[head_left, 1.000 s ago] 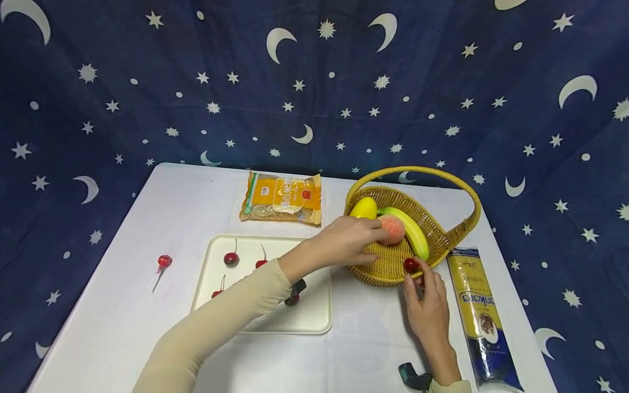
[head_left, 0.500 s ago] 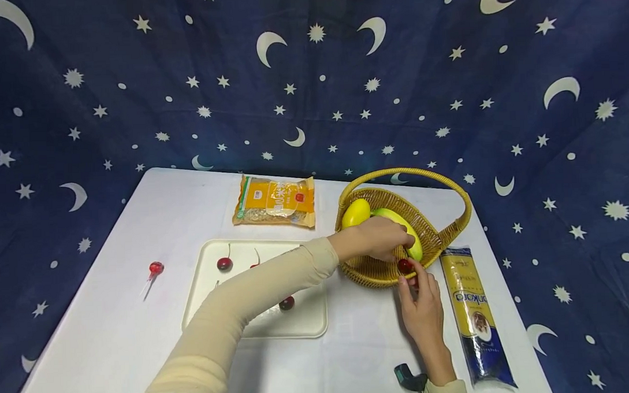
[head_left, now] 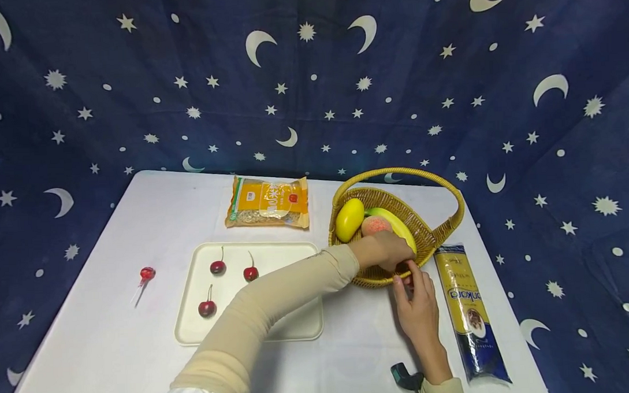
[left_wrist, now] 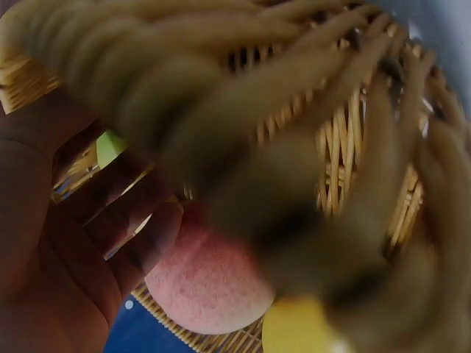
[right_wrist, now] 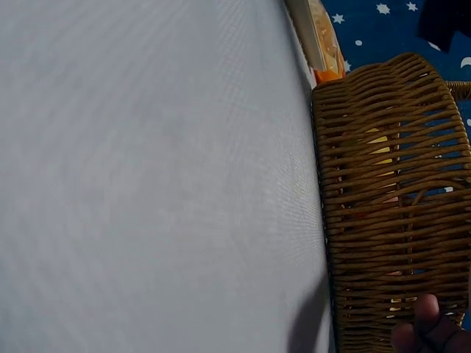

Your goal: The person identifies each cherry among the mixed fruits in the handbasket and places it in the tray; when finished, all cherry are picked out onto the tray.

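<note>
A wicker basket holds a yellow oval fruit, a peach and a banana. My left hand reaches down inside the basket's near side, its fingertips hidden in the head view. In the left wrist view its fingers bend loosely beside the peach, and whatever they touch is out of sight. My right hand grips the basket's near rim, with the thumb outside. The cherry seen earlier at that rim is covered now. In the right wrist view fingertips lie against the outer weave.
Several cherries lie on a white tray, three of them visible, one being a stemmed cherry on the tray. Behind stands an orange grain bag. A lollipop lies left; a pasta pack lies right.
My left hand has moved from the peach toward the basket's near rim, covering the cherry there. My right hand has stayed at the rim. The view has shifted slightly.
</note>
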### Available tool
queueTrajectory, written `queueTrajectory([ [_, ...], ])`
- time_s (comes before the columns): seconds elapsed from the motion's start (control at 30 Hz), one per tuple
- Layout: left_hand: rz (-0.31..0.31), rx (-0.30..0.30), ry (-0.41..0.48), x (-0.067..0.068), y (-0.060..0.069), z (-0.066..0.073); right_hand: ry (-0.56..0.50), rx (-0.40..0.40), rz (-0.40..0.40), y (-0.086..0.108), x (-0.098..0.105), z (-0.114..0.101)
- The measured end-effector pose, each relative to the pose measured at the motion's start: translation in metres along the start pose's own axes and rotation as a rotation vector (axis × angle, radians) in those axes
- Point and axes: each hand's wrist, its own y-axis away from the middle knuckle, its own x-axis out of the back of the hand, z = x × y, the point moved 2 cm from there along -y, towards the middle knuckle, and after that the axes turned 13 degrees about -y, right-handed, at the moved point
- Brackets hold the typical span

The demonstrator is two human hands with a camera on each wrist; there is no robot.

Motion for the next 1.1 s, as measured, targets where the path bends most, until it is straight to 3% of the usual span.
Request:
queueTrajectory([
  [0.43, 0.007, 0.029, -0.057, -0.008, -0.002, 0.004, 0.005, 0.005, 0.002, -0.001, 0.0, -0.002],
  [0.77, 0.013, 0.04, -0.036, -0.012, 0.0, 0.006, 0.006, -0.01, -0.004, 0.001, -0.002, 0.0],
  [1.1, 0.053, 0.025, 0.095, -0.01, 0.01, -0.009, -0.006, 0.001, 0.0, -0.001, -0.001, -0.003],
])
